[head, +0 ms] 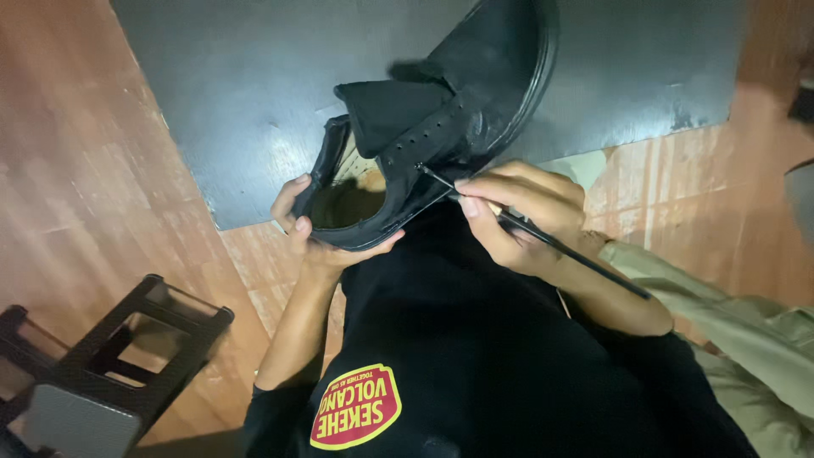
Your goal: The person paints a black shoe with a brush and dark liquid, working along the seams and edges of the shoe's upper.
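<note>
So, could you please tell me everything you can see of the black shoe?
The black shoe is a low, lace-up kind with no laces in its row of eyelets, its tongue folded up and out. The upper looks like matte leather or something similar, and a glossy black sole rims it. It is held tilted, toe pointing away, opening toward the camera, above a dark mat. The left hand cups the heel; the right hand holds a thin black brush whose tip meets the eyelet edge.

Shoe [441, 110] above mat [254, 85]; stool [110, 356] left, on floor [76, 170].
</note>
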